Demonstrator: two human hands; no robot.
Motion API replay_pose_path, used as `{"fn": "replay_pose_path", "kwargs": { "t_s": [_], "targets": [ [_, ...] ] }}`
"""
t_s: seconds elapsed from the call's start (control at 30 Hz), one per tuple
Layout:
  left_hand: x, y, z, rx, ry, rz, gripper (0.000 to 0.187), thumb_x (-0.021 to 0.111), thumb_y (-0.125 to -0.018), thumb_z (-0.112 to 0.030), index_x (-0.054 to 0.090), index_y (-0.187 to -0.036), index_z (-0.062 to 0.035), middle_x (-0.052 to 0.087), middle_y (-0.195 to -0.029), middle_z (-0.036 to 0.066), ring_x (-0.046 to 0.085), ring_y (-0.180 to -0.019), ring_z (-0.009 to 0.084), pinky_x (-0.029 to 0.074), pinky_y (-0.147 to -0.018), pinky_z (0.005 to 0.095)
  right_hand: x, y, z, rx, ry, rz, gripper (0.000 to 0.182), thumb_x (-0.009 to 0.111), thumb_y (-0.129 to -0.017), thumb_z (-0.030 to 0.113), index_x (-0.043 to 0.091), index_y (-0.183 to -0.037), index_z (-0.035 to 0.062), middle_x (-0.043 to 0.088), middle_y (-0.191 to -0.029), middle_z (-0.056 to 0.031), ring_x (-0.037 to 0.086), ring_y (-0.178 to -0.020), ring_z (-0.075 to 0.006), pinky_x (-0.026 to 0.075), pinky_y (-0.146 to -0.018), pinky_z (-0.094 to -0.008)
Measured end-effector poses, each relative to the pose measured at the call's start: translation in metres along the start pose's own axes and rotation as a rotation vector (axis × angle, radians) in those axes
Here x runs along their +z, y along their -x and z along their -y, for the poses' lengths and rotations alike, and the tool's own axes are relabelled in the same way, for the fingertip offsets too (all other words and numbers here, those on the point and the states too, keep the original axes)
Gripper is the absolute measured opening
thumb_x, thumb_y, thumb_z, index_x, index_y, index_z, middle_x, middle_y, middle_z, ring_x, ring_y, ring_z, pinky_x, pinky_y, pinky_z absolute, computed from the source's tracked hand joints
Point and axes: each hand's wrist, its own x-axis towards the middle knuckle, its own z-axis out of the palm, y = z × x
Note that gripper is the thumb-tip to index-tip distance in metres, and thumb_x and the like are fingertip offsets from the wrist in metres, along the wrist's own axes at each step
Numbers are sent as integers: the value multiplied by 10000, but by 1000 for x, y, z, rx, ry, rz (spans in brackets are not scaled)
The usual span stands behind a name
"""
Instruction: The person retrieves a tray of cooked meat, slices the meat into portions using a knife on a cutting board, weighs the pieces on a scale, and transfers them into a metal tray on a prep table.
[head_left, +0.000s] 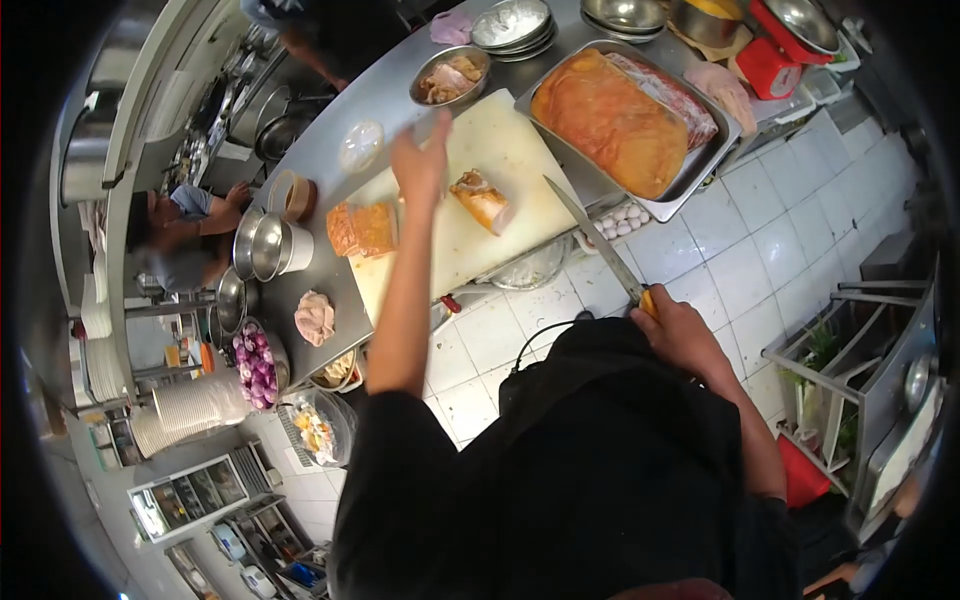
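My right hand [660, 318] is closed around the yellow handle of a long knife [598, 238], whose blade points up and left past the board's right edge. Above the white cutting board [530, 150], my left hand [418, 165] is slightly blurred, with fingers stretched out and nothing visible in them. Just to its right on the board lies a small piece of browned, orange-skinned meat [482, 203]. A larger block of orange-skinned meat [360, 230] sits at the board's left, partly behind my left forearm.
A metal tray [668, 208] with large orange meat slabs stands right of the board. Behind are a bowl of meat pieces [450, 76], stacked metal bowls [512, 25] and a red scale [770, 75]. Purple onions [254, 365] are at left. Another person [190, 235] is across the counter.
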Motion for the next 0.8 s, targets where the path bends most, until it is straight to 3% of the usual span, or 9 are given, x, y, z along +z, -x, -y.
{"fn": "replay_pose_path", "kwargs": {
  "t_s": [0.07,0.17,0.27,0.33,0.37,0.43,0.57,0.6,0.8],
  "targets": [
    [10,63,30,-126,73,97,1031,732,-657,-604,380,-1290,129,429,-1281,314,387,-1228,408,297,-1053,455,-2,-1,1,13,13,5,319,528,-923,290,472,-1065,9,620,-868,-297,595,-853,-465,456,-768,-513],
    [29,118,4,-398,-86,0,1145,775,-610,-585,262,-1324,149,400,-1262,308,351,-1227,412,266,-1065,472,-1,-5,0,-32,65,0,294,521,-921,265,476,-1046,3,618,-842,-293,595,-830,-467,456,-758,-518],
    [40,123,8,-351,-132,-8,1163,812,-595,-474,190,-1328,181,404,-1227,305,362,-1210,410,281,-1061,446,0,-12,0,-66,98,-15,276,520,-912,244,477,-1027,-3,615,-822,-289,593,-804,-468,456,-742,-521],
    [46,120,26,-181,-92,-37,979,801,-607,-273,282,-1330,136,446,-1244,280,434,-1185,369,351,-1019,392,-1,-15,0,-77,126,-42,286,529,-906,247,477,-1038,-2,614,-819,-291,593,-805,-464,452,-734,-520],
    [45,115,39,-181,-93,-35,979,801,-607,-273,282,-1330,136,446,-1244,280,434,-1185,369,351,-1019,392,0,-15,0,-74,139,-74,296,538,-901,250,477,-1048,0,614,-815,-292,593,-807,-460,448,-727,-519],
    [30,102,66,77,282,367,796,735,-625,-116,389,-1317,70,505,-1247,233,525,-1123,309,421,-952,329,0,-13,-1,-83,133,-98,285,535,-899,240,478,-1044,1,612,-804,-293,591,-798,-463,449,-726,-520],
    [8,89,48,109,324,720,733,701,-630,-37,438,-1311,26,540,-1231,197,568,-1080,281,441,-935,299,3,-13,-4,-94,126,-153,245,510,-883,198,453,-1012,-3,603,-751,-285,586,-759,-468,449,-724,-538],
    [6,82,44,427,2,627,742,718,-622,-52,444,-1308,19,553,-1212,176,573,-1078,292,454,-931,316,4,-12,-4,-76,117,-151,245,510,-883,198,453,-1012,-3,603,-751,-285,586,-759,-468,449,-724,-538],
    [14,85,35,338,1,568,656,748,-618,-96,524,-1227,3,593,-1139,162,584,-1062,292,451,-932,335,11,-15,7,-184,87,-172,224,489,-891,170,411,-1013,-1,602,-706,-256,586,-717,-457,449,-688,-545]
  ]
}}
